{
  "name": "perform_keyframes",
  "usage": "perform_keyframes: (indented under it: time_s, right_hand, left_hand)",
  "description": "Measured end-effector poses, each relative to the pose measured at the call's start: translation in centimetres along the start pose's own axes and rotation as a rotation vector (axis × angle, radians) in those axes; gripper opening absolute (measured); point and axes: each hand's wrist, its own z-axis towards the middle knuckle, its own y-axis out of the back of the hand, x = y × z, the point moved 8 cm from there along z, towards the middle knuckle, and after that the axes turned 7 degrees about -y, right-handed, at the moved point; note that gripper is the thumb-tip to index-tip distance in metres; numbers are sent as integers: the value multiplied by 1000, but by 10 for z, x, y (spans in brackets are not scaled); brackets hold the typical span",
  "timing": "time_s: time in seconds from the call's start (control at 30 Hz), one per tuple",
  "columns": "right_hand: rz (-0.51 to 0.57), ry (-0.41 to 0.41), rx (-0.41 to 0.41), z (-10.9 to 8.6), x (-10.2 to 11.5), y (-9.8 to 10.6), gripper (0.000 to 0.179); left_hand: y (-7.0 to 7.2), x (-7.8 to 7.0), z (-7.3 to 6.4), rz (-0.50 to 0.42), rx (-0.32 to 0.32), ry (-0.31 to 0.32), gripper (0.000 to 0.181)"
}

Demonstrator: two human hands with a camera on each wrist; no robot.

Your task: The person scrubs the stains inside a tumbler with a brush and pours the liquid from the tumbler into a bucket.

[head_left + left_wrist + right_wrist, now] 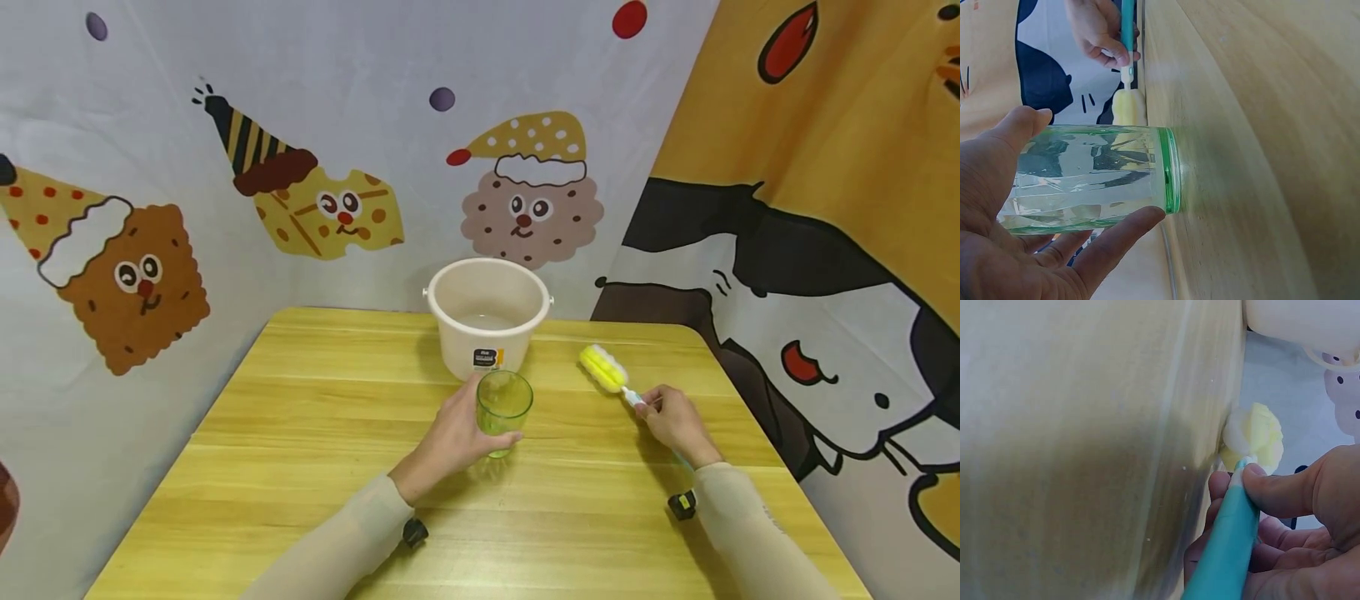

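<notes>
My left hand (459,429) holds a clear green drinking glass (504,408), fingers round one side and thumb on the other. In the left wrist view the glass (1091,178) has its thick green base close to the tabletop. My right hand (675,423) grips a bottle brush by its handle, thumb pressed near the neck. The brush head (603,368) is a yellow and white sponge, pointing away over the table. In the right wrist view the teal handle (1225,544) runs back under the palm.
A cream bucket (487,325) with a dark label stands at the back middle of the wooden table (300,417), just beyond the glass. Cartoon-printed curtains (360,75) hang along the back and sides. Small black devices are at both wrists.
</notes>
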Motion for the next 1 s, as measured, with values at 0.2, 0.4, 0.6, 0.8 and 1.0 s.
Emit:
perform_keyframes:
  time_s: [0.2,0.4,0.6,0.8,1.0]
  right_hand:
    - [-21,-5,16,0,-3,-2,29]
    - [-27,-7,23,-1,-3,-3,35]
    - [-33,12,25,-3,-2,-3,40]
    - [-37,19,34,-5,-1,0,50]
    - [-69,45,7,-8,6,2,59]
  left_hand:
    - [-1,1,-1,0,1,9,103]
    - [-2,3,-1,9,6,14,102]
    - [-1,2,-1,-8,-5,16,101]
    - [0,1,-2,-11,-13,17,101]
    - [-1,1,-2,-14,-9,13,102]
